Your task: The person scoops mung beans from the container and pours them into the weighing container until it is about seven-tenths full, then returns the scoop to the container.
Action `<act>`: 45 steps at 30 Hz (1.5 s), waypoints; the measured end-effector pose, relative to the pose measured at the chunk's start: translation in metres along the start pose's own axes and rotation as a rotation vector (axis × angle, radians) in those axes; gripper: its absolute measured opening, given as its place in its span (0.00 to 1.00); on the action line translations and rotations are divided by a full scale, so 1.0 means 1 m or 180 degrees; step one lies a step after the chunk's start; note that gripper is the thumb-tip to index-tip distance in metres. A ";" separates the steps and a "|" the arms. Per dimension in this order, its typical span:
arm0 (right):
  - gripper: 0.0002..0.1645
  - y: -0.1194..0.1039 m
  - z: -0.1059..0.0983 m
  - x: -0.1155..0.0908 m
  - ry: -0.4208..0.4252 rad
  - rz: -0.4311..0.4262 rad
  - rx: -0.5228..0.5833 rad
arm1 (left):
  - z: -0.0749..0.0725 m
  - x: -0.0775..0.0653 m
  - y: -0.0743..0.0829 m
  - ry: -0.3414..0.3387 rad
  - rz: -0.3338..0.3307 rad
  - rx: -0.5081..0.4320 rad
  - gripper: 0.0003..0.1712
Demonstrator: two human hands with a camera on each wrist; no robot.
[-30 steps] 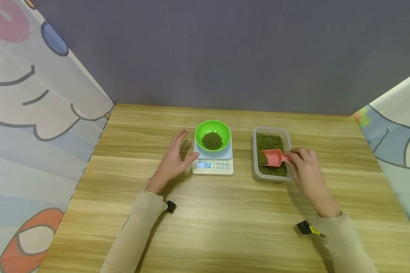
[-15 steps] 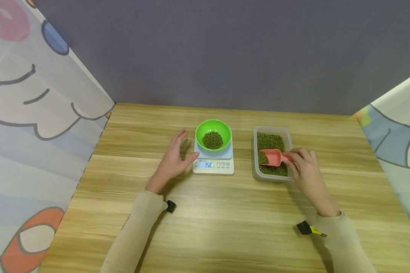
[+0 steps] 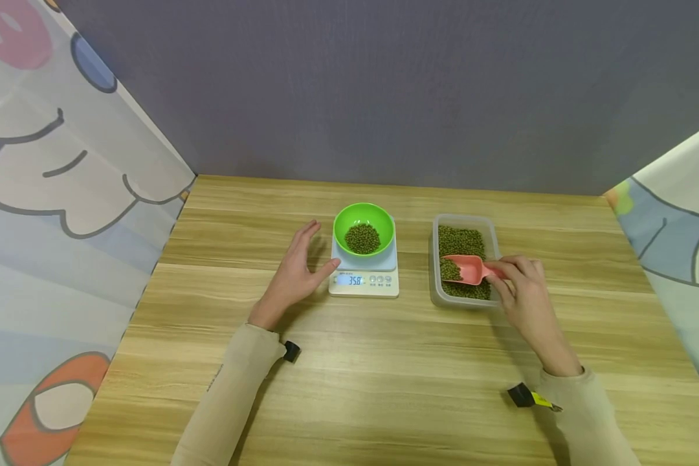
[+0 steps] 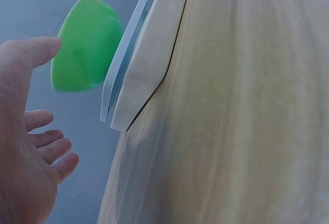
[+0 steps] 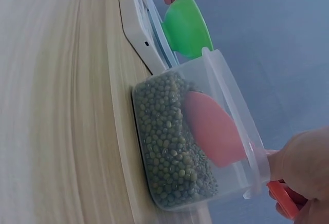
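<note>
My right hand (image 3: 526,292) grips the handle of a pink scoop (image 3: 472,269), whose mouth sits among mung beans (image 3: 461,241) in a clear plastic container (image 3: 437,294). Some beans lie in the scoop's front. Through the container's wall in the right wrist view, the scoop (image 5: 213,129) shows tilted against the bean heap. My left hand (image 3: 290,279) stands with spread fingers at the left of a white kitchen scale (image 3: 364,289), thumb tip close to its edge. On the scale is a green bowl (image 3: 349,219) with a small pile of beans (image 3: 362,239). The display reads 35.8.
The wooden table (image 3: 349,375) backs onto a grey panel (image 3: 384,97). Cartoon-printed cloth (image 3: 52,278) hangs at both sides. A black wrist device (image 3: 521,395) on a yellow strap sits by the right sleeve, and another (image 3: 291,351) by the left.
The scoop has tipped slightly and shifted a little right in the container, with more beans showing in its mouth. The left hand, bowl and display reading stay the same.
</note>
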State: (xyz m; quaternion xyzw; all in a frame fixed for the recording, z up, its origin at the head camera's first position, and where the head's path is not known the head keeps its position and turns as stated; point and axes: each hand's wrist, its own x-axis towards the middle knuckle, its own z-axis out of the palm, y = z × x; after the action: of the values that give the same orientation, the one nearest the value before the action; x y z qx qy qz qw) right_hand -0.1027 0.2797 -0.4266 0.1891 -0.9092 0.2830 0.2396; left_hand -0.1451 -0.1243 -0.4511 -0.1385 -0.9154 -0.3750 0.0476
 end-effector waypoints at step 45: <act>0.16 -0.003 -0.012 -0.004 0.0229 0.0282 -0.0027 | 0.000 0.003 0.002 0.0027 0.0073 0.0006 0.52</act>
State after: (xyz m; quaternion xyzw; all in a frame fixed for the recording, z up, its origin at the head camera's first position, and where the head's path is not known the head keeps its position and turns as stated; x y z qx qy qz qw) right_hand -0.0941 0.2856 -0.4183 0.1373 -0.9087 0.2961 0.2602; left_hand -0.1472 -0.1220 -0.4496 -0.1474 -0.9139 -0.3742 0.0559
